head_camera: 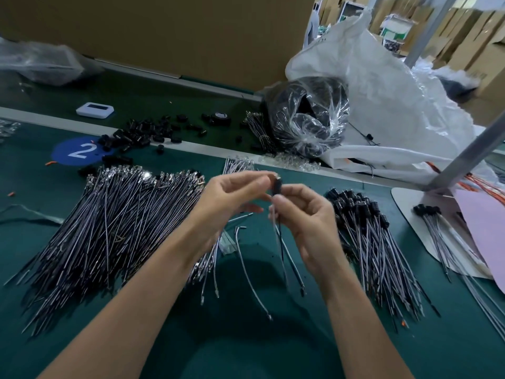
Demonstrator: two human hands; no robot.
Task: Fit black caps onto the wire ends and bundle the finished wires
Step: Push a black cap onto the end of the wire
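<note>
Above the green table's middle, my left hand (pixel 232 195) pinches the top of a small black cap (pixel 278 187). My right hand (pixel 300 212) pinches the wires (pixel 284 255) just under the cap; they hang down toward the table. A large fan of uncapped wires (pixel 114 222) lies at the left. On the right lies a pile of capped wires (pixel 371 236), their black caps pointing away from me. Loose black caps (pixel 144 132) are scattered at the back, past a white strip.
A clear bag of black parts (pixel 308 116) and a big white sack (pixel 382 86) stand at the back right. A white device (pixel 94 109) sits at the back left, a blue "2" disc (pixel 79 151) nearer. A metal post base (pixel 410 206) holds more capped wires at the right.
</note>
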